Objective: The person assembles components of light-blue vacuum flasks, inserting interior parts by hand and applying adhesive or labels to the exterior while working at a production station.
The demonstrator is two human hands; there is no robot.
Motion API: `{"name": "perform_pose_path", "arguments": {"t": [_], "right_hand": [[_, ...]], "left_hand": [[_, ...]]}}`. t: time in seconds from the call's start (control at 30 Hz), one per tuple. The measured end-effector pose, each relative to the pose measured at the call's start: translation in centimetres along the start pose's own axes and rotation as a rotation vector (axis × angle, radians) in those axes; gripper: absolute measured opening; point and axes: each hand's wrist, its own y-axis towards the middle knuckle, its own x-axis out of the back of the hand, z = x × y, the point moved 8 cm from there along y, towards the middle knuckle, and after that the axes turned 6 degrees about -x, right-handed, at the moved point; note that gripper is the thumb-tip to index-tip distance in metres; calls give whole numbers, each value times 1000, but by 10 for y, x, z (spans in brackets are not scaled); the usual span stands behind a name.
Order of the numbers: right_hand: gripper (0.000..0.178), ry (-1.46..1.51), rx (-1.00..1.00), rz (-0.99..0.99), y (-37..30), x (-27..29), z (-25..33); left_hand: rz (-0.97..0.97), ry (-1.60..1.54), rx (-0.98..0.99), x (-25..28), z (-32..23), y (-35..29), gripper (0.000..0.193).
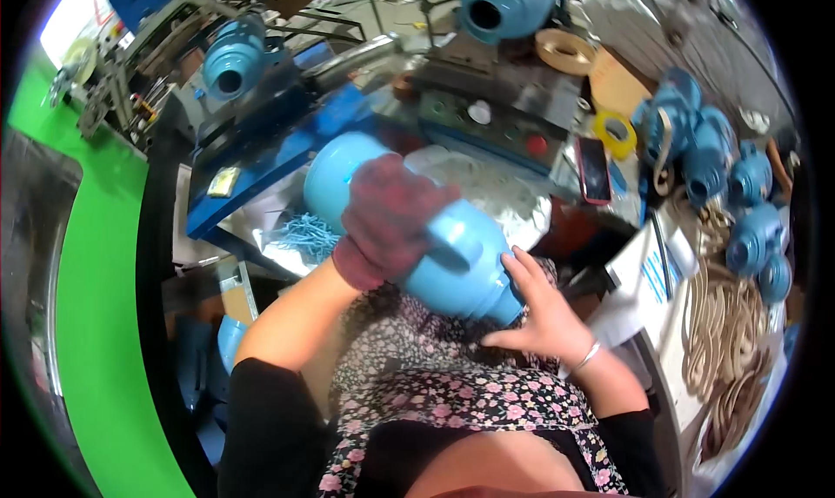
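Observation:
A large light-blue plastic water jug (474, 276) lies tilted across my lap, its narrow neck toward the lower right and its broad base toward the upper left. My left hand (391, 215), in a dark red knitted glove, is wrapped over its middle and slightly blurred. A raised handle shows just beside the glove. Bare, my right hand (552, 315) is next to the neck end, thumb and fingers apart, with the fingertips touching the jug's shoulder. The thumb sits below the neck and seems clear of it.
Ahead stands a dark machine panel (487, 124) with buttons; a jug (509, 11) sits above it. Another jug (233, 59) stands upper left. A phone (594, 172) and yellow tape roll (615, 134) lie right, near several small blue jugs (704, 154) and beige straps (726, 324). Blue plastic shavings (304, 233) lie left.

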Motion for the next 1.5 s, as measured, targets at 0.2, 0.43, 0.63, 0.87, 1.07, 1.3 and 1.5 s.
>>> {"name": "perform_pose_path", "arguments": {"t": [0.2,0.43,0.63,0.87,1.07,1.3,1.5], "right_hand": [[83,838,-472,-45,39,4,-51],[71,1114,-297,6,131,-6,-8],[57,897,-352,-100,233,28,16],[56,1149,-211,351,301,-157,201],[62,1202,-278,373,275,-139,182],[52,904,-236,211,322,-120,166],[57,1022,-295,182,453,-194,242]], "left_hand": [[-210,-438,596,33,175,-61,52],[395,729,936,94,333,-168,49],[-281,388,654,190,152,-196,25],[-85,1342,1067,278,-16,-460,43],[133,1477,1284,269,-59,-457,48],[-28,1264,1174,245,-49,-450,49],[115,1308,1179,215,-50,-440,47]]}}
